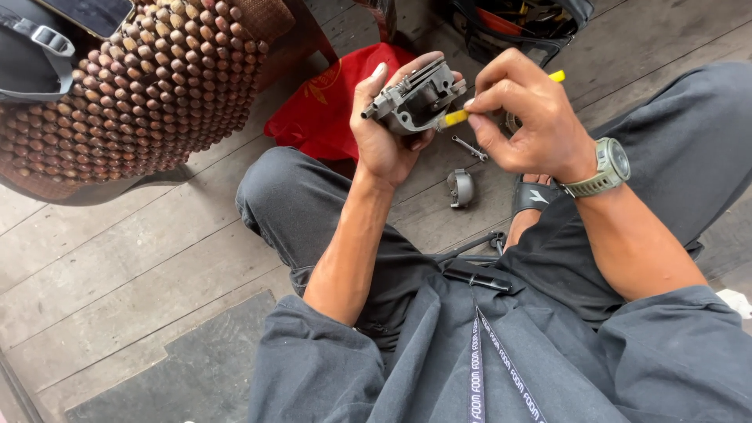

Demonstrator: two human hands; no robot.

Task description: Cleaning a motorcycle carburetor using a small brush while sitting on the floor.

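Contact is made from the right: a grey cast-metal engine part is gripped in the left hand above the wooden floor, while a yellow-handled tool, pinched in the right hand, is laid slantwise against its right face.

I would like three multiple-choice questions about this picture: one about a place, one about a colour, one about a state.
1. Where does the small grey metal cap lie?
A. on the wooden floor
B. on the beaded seat cover
C. in the left hand

2. What colour is the handle of the tool in the right hand?
A. blue
B. yellow
C. black

3. How is the grey metal part held?
A. resting on the floor
B. hanging from a strap
C. gripped in the left hand

Answers: 1 A, it rests on the planks between the legs; 2 B, yellow shows at both sides of the fingers; 3 C, the fingers wrap around it.
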